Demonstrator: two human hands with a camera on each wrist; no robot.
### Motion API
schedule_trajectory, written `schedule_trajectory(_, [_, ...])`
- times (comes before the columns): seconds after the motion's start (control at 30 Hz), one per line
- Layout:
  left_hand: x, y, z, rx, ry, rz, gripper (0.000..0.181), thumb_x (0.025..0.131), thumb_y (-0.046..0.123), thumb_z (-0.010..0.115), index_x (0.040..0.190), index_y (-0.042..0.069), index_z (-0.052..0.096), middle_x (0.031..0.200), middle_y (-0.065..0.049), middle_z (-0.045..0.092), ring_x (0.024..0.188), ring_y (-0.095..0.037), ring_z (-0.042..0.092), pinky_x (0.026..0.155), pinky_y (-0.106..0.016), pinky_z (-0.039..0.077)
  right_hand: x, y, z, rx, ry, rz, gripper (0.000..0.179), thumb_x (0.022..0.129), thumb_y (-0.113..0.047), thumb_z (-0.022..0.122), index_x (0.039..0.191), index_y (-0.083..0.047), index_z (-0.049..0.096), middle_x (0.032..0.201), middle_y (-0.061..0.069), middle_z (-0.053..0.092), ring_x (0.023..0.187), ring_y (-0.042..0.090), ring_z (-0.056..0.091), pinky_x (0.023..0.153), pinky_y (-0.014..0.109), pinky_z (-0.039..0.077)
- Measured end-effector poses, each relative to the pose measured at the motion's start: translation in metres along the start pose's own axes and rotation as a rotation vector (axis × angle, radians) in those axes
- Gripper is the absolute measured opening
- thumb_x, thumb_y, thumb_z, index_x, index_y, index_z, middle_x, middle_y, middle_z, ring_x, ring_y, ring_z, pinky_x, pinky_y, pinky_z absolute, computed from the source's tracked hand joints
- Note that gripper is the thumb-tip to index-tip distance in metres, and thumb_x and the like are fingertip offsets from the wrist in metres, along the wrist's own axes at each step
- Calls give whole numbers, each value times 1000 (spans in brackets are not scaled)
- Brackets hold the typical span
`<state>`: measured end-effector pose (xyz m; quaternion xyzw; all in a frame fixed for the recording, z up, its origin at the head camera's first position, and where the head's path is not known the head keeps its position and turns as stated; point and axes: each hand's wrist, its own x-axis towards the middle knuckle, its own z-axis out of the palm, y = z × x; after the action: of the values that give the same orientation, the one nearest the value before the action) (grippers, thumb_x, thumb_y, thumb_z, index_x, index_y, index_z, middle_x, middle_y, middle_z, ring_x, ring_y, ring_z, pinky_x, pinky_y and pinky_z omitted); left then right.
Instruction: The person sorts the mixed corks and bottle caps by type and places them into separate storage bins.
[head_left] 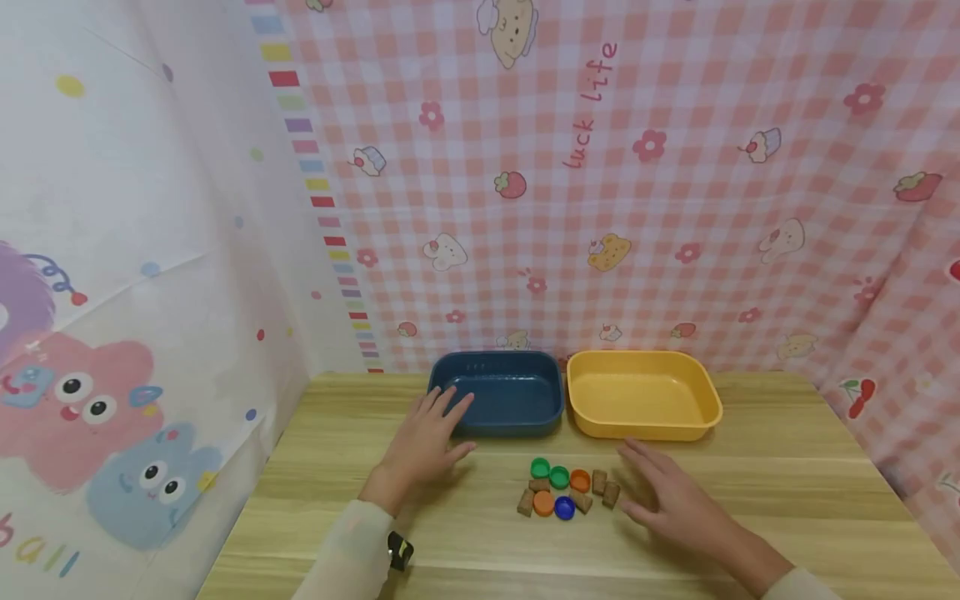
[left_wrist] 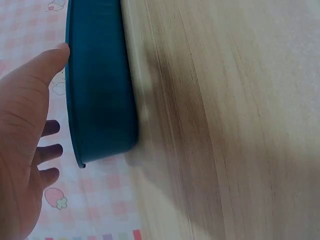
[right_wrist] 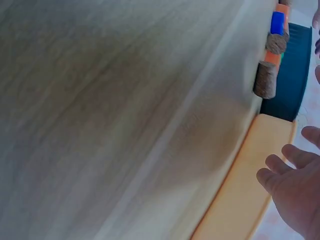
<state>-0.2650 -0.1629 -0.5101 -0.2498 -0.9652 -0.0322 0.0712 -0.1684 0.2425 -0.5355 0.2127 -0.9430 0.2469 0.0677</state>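
Note:
My left hand (head_left: 423, 446) reaches over the near left corner of a dark blue tray (head_left: 501, 431), fingers spread and holding nothing. In the left wrist view its thumb overlaps the tray's rim. The right hand (head_left: 671, 500) hovers just right of the small pieces, in front of the yellow tray (head_left: 637, 431), fingers extended with nothing in them. Between the hands lie two green caps (head_left: 540, 468), two orange caps (head_left: 543, 503) and a dark blue cap (head_left: 565, 507). Several brown corks (head_left: 581, 501) lie among and beside the caps.
The two trays stand side by side at the back of the wooden table (head_left: 480, 558). Behind them hangs a pink checked cloth (head_left: 555, 225), with a white printed cloth (head_left: 225, 208) at the left. A small black item (head_left: 400, 551) shows by the left sleeve.

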Motion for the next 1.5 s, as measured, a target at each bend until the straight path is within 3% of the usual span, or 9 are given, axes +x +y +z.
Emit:
schedule_trajectory(0.13, [2, 0, 1, 3, 5, 5, 77, 97, 54, 67, 160, 21, 38, 158, -17, 46, 148, -41, 41, 121, -59, 31, 3, 2, 8, 23, -10, 24, 80, 87, -39, 82, 151, -3, 50, 154, 22, 49, 137, 47, 49, 110, 64, 42])
schedule_trajectory(0.5, [8, 1, 8, 47, 93, 98, 64, 96, 44, 72, 149, 13, 54, 139, -17, 62, 131, -36, 56, 114, -52, 43, 8, -2, 19, 30, -31, 127, 77, 81, -38, 88, 142, -3, 56, 138, 18, 60, 128, 40, 56, 107, 60, 46])
schedule_trajectory(0.83, [10, 1, 12, 59, 302, 217, 34, 92, 22, 79, 123, 10, 73, 106, -8, 68, 95, -25, 63, 85, -41, 54, 15, -9, 24, 93, -78, 225, 64, 80, -35, 89, 129, -3, 63, 125, 11, 65, 120, 32, 60, 104, 54, 49])
schedule_trajectory(1.13, [11, 0, 16, 96, 342, 221, 20, 94, 18, 78, 112, 10, 75, 95, -4, 67, 85, -23, 62, 76, -38, 54, 17, -11, 26, 90, -68, 217, 52, 81, -27, 89, 121, -5, 64, 115, 7, 68, 111, 26, 63, 99, 50, 52])
schedule_trajectory(1.37, [9, -1, 22, 121, 386, 224, 9, 94, 17, 78, 101, 12, 77, 87, -2, 65, 77, -22, 60, 67, -36, 52, 19, -13, 28, 83, -63, 213, 42, 79, -21, 90, 110, -10, 65, 97, -2, 67, 92, 13, 59, 83, 38, 55])
schedule_trajectory(1.5, [8, -1, 22, 103, 406, 227, 6, 92, 15, 79, 96, 11, 77, 84, -3, 64, 74, -22, 58, 66, -36, 51, 19, -13, 29, 86, -57, 218, 40, 78, -19, 91, 108, -10, 65, 96, -2, 67, 91, 12, 61, 82, 36, 55])
